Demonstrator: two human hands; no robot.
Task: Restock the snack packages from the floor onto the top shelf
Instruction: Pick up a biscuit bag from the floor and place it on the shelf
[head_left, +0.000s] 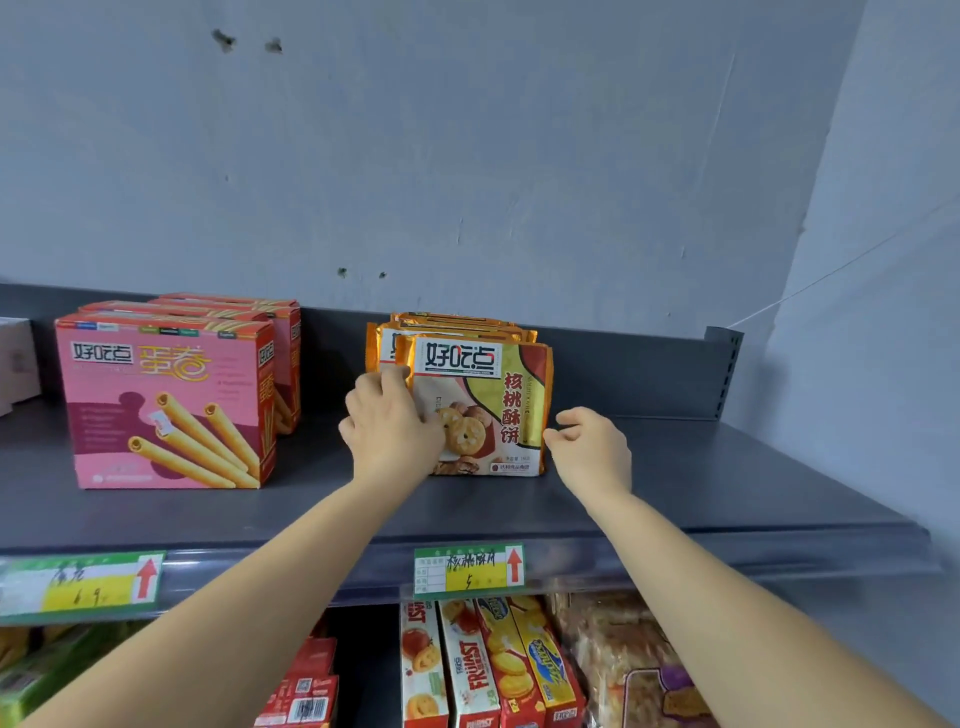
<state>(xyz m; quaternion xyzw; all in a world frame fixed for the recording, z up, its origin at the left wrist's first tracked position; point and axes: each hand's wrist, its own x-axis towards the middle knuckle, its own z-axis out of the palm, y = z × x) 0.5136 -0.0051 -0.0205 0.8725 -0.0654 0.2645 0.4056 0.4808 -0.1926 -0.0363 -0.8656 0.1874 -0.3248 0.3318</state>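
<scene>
The left hand (389, 426) curls its fingers round the left edge of the front orange foil biscuit package (483, 410), which stands upright on the dark grey metal top shelf (675, 478). The right hand (592, 447) has loosely curled fingers just beside the package's right edge, holding nothing; whether they touch it is unclear. Pink cardboard egg-roll boxes (161, 405) stand left of the left fingers.

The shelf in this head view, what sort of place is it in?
Most likely a small grocery shop. Handwritten price tags clip to the shelf edge, walnut cookie packs and pink egg-roll boxes stand in rows facing out, and more snack boxes fill the level below.
</scene>
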